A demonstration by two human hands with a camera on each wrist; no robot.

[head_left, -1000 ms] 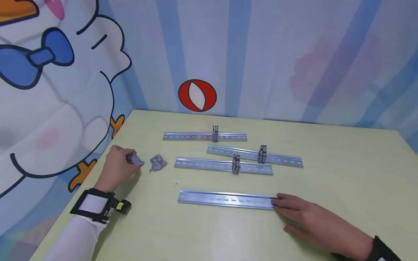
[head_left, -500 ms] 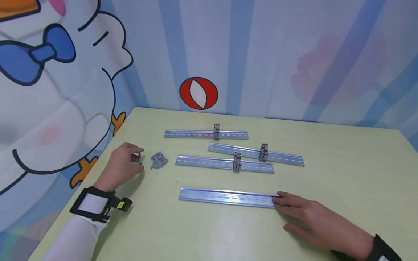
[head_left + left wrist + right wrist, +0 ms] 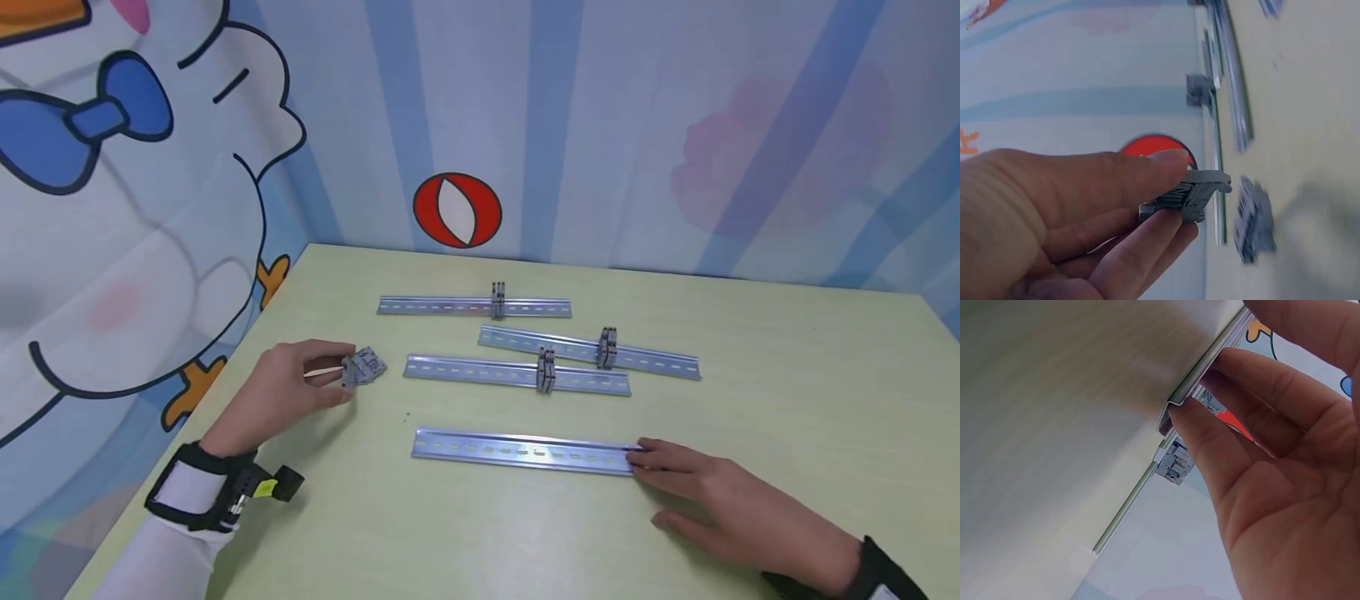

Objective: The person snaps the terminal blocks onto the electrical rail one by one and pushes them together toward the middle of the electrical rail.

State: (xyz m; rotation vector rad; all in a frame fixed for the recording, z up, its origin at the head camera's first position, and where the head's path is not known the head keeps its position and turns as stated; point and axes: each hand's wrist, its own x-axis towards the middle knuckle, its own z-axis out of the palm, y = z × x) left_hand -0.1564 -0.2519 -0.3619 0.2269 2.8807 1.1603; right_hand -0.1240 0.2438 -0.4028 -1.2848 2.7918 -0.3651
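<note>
My left hand [image 3: 341, 369] pinches a small grey terminal block [image 3: 348, 372] between thumb and fingers, just above the green table [image 3: 787, 392]. In the left wrist view the held block [image 3: 1194, 194] sits at the fingertips, right beside a second loose grey block [image 3: 1254, 219] lying on the table [image 3: 371, 363]. My right hand [image 3: 660, 467] lies flat with straight fingers, its fingertips against the right end of the nearest metal rail [image 3: 525, 451]. The right wrist view shows those fingers [image 3: 1210, 444] touching the rail's end [image 3: 1179, 403].
Three more metal rails lie further back, each with grey blocks clipped on: the far rail [image 3: 435, 306], the right rail [image 3: 660, 362] and the middle rail [image 3: 465, 371]. Patterned walls close off the table's left and back.
My left hand has carried the held block to the right, up against the loose block on the table. The right hand and the near rail have not moved.
</note>
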